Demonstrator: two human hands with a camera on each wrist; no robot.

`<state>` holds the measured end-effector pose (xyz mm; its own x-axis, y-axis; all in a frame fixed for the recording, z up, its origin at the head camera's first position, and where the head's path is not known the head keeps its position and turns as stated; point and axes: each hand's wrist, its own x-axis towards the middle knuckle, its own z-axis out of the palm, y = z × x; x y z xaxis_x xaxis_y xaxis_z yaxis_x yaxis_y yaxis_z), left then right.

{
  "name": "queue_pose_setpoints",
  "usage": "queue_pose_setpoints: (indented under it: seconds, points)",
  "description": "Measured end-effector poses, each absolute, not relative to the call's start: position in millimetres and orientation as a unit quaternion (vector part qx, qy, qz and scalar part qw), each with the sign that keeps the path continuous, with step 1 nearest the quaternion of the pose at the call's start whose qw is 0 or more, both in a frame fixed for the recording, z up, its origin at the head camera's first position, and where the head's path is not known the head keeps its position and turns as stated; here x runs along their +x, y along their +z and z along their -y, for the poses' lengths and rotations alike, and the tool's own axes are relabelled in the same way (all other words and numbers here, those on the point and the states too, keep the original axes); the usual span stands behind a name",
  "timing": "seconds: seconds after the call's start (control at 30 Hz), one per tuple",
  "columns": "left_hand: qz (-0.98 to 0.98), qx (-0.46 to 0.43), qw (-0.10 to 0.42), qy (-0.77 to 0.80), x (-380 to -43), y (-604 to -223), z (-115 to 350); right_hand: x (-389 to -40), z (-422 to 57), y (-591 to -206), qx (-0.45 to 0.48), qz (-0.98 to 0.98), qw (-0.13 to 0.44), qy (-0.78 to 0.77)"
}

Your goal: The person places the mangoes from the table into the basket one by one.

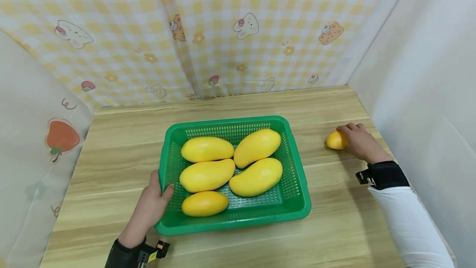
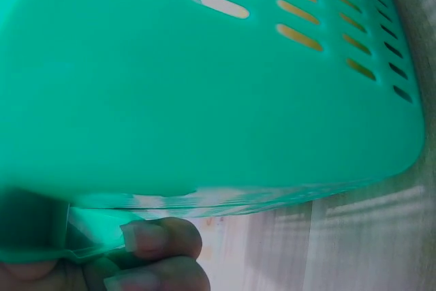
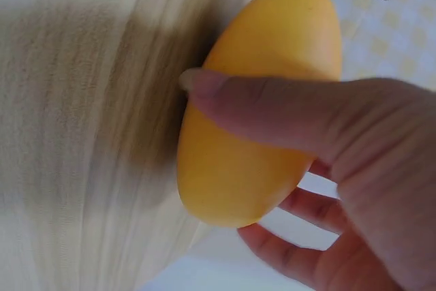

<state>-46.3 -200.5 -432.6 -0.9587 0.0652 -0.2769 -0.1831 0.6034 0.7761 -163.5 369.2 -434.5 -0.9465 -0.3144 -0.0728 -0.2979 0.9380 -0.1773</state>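
A green plastic basket (image 1: 293,168) stands mid-table with several yellow mangoes (image 1: 207,149) lying in it. My left hand (image 1: 151,202) grips the basket's left rim, thumb over the top and fingers below the lip; the left wrist view shows those fingertips (image 2: 153,240) curled under the green rim. Off to the right of the basket, my right hand (image 1: 361,143) holds another mango (image 1: 336,140), close over the wood. In the right wrist view the thumb lies across this mango (image 3: 238,175), with the other fingers round its far side.
The wooden table (image 1: 115,144) ends at a checked curtain (image 1: 219,57) behind and a white wall (image 1: 424,73) close by on the right. A pale printed sheet (image 1: 37,185) hangs along the left side.
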Motion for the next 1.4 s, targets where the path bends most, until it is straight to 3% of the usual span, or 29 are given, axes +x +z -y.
queue_pose_setpoints:
  seconds: [0.27,0.4,0.6,0.87,1.4]
  points:
    - [-0.889,-0.030,0.134,0.438,-48,-429,198,-151,-370,-427,-0.131,-0.986,0.063,-0.080]
    - [-0.888,-0.029,0.133,0.440,-48,-428,199,-143,-364,-410,-0.135,-0.988,0.042,-0.066]
    - [-0.886,-0.032,0.135,0.442,-48,-429,203,-136,-342,-380,-0.173,-0.984,-0.008,-0.050]
    - [-0.881,-0.032,0.137,0.452,-48,-431,202,-122,-305,-345,-0.210,-0.976,-0.024,-0.047]
    - [-0.882,-0.036,0.137,0.449,-47,-431,199,-95,-245,-317,-0.350,-0.933,-0.078,-0.035]
